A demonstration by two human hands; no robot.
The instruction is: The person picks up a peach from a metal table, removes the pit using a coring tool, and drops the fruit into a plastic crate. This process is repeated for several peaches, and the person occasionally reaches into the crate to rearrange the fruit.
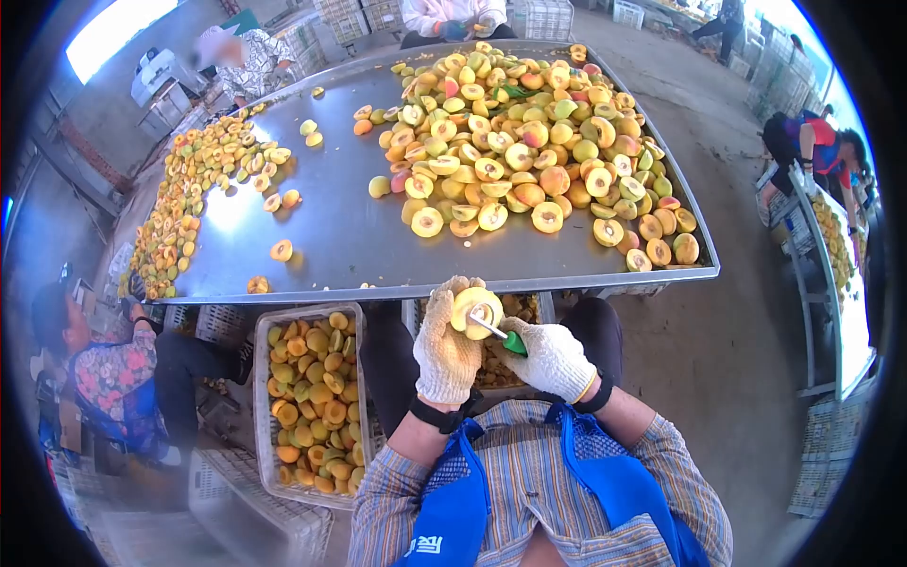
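Note:
My left hand (448, 350), in a white knit glove, is closed around a yellow peach half (463, 308) with its cut face turned up. In my right hand (557, 361), also gloved, is a green-handled pitting tool (515, 344). Its thin metal shaft reaches to the middle of the cut face, at the pit cavity. Both hands are just off the front edge of the metal table (350, 227). Behind them stands a crate, partly hidden by my hands, with peach pieces (522, 307) in it.
A large pile of halved peaches (529, 142) covers the table's right side; more halves (203, 170) lie along its left. A white crate (265, 416) full of halves stands beside my left leg. Co-workers sit at the left and far edges; another person (822, 146) bends over a table at right.

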